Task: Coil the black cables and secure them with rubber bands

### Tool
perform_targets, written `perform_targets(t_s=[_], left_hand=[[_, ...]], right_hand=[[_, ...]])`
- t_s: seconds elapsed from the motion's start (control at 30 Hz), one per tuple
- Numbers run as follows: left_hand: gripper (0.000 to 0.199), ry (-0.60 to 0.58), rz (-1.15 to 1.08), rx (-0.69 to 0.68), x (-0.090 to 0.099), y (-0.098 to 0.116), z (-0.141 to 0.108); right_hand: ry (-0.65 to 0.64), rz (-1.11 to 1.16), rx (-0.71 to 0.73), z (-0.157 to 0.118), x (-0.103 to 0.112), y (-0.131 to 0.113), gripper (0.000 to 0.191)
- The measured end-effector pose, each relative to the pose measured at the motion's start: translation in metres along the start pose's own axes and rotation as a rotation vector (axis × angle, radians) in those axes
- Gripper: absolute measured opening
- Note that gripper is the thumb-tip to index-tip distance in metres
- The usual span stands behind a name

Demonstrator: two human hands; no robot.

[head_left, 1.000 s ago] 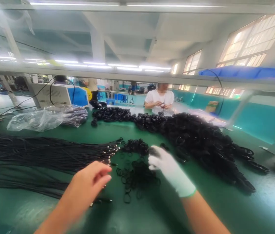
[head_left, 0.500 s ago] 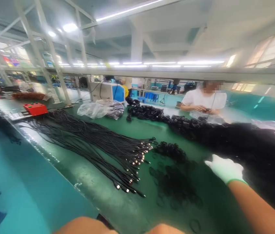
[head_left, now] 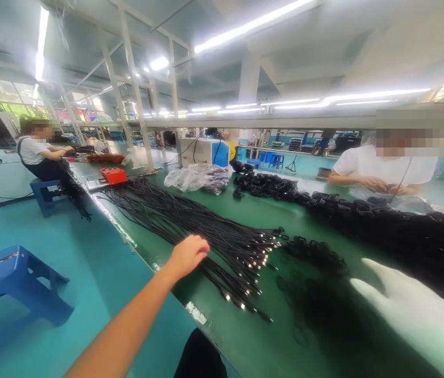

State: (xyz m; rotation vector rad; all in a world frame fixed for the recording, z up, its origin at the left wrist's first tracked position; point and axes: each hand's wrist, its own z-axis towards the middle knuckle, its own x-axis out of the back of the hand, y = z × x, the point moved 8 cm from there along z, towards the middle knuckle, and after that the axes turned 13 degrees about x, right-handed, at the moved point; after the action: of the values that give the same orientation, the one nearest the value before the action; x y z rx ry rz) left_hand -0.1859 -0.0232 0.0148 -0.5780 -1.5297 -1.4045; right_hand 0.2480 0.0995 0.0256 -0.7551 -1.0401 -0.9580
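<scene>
Black cables [head_left: 206, 215]: left to centre, tabletop [head_left: 241, 333] | left hand [head_left: 188, 256]: has just come over cables, putting them within reach; fingers' grasp cannot be told | gloved right hand [head_left: 414, 307]: near right, fingers spread, released | black rings [head_left: 316, 255]: between

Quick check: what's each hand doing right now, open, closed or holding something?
Left hand: fingers curled, over the black cables; can't tell whether it grips any.
Right hand, gloved: open, nothing visible between thumb and fingers.
</scene>
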Motion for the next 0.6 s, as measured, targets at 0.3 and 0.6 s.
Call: perform_targets(t_s=[0.3,0.6], left_hand=[[0.021,-0.121,-0.196,-0.232,0.038,0.035,0.027],[0.019,-0.057,-0.134,-0.572,0.034,0.163,-0.001]], right_hand=[[0.06,0.651,0.021,-0.043,0.041,-0.107,0.044],[-0.915,2.244,0.1,-0.061,0.024,-0.218,0.051]])
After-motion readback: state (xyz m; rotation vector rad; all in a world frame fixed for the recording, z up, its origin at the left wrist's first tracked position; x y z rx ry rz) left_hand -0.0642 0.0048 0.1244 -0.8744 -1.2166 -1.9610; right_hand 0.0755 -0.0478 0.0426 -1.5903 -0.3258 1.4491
